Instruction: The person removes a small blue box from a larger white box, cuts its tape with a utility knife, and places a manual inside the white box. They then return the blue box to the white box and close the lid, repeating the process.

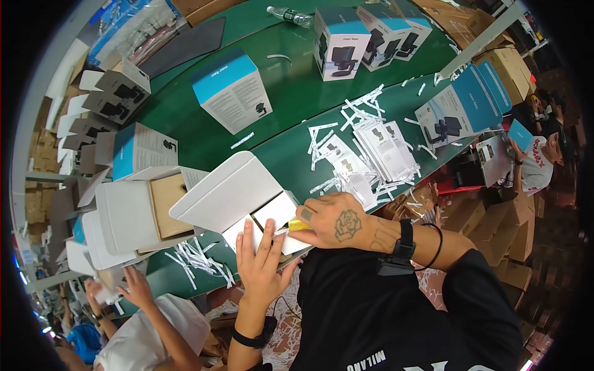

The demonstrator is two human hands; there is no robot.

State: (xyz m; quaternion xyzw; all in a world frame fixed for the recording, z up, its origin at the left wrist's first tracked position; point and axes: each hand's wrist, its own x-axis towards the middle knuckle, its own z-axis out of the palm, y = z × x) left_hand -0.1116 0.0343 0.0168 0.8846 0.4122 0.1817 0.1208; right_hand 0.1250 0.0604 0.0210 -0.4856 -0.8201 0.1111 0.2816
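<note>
My left hand (261, 263) lies flat, fingers spread, on the flap of a white carton (230, 196) at the near edge of the green table (291, 99). Right beside it, my right hand (331, 221) grips a small yellow tool (297, 226) and presses its tip against the same carton's edge. The carton's large lid flap stands open and tilts away to the left. An open white box with a brown cardboard insert (166, 204) sits just left of the carton.
A stack of printed leaflets (383, 148) and several white paper strips (334, 133) lie to the right. Blue-and-white product boxes (232, 89) stand further back. Another person's hand (133, 285) reaches in at lower left; a seated person (537, 162) is at right.
</note>
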